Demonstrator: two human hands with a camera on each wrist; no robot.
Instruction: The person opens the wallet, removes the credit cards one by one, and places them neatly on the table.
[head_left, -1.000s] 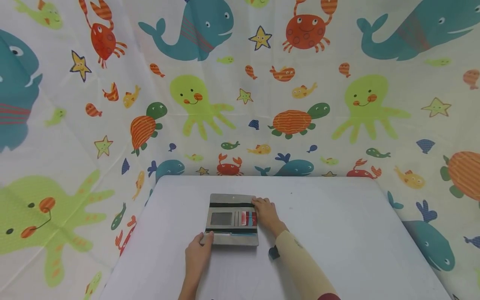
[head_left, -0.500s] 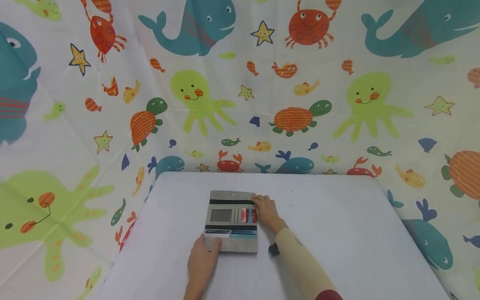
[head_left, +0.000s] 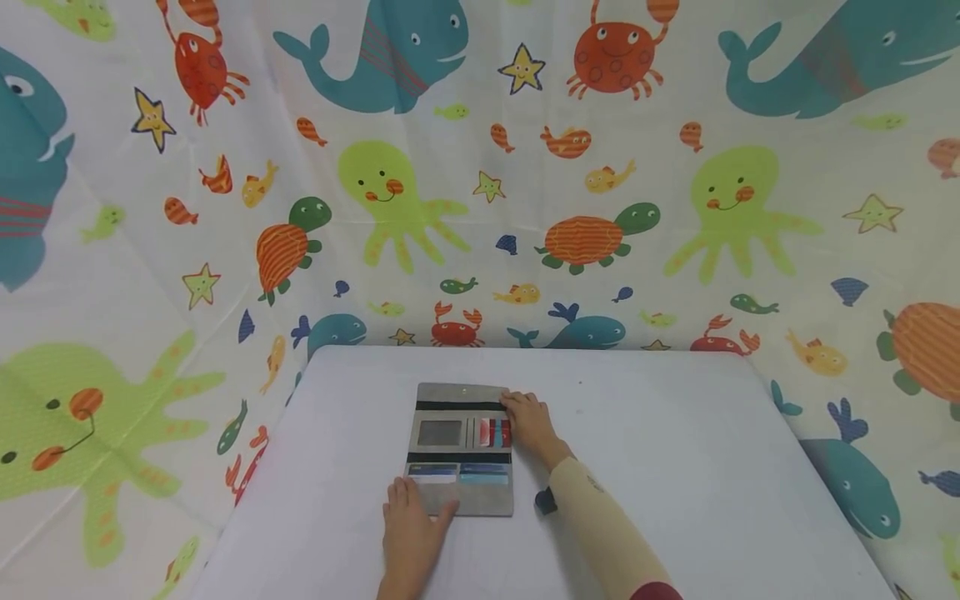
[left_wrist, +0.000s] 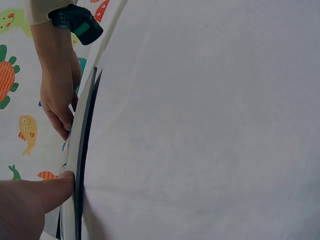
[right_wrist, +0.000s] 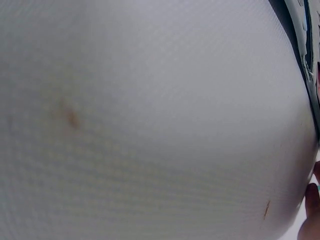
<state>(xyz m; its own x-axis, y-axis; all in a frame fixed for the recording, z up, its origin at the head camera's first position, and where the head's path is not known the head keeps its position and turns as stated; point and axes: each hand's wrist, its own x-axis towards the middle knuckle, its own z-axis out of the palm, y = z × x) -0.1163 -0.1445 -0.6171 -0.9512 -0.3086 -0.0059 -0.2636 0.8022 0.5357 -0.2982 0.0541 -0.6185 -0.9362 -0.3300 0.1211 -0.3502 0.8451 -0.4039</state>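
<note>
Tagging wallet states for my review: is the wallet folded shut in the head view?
No, the wallet is spread open on the white table, its cards showing.

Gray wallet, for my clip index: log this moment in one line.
wallet: open on white table | left hand: touching near left corner | right hand: touching right edge, toward far end | cards: in slots

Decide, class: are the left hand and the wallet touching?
Touching. The left wrist view shows it: the left hand has its thumb tip on the edge of the wallet, with no gap between them.
</note>
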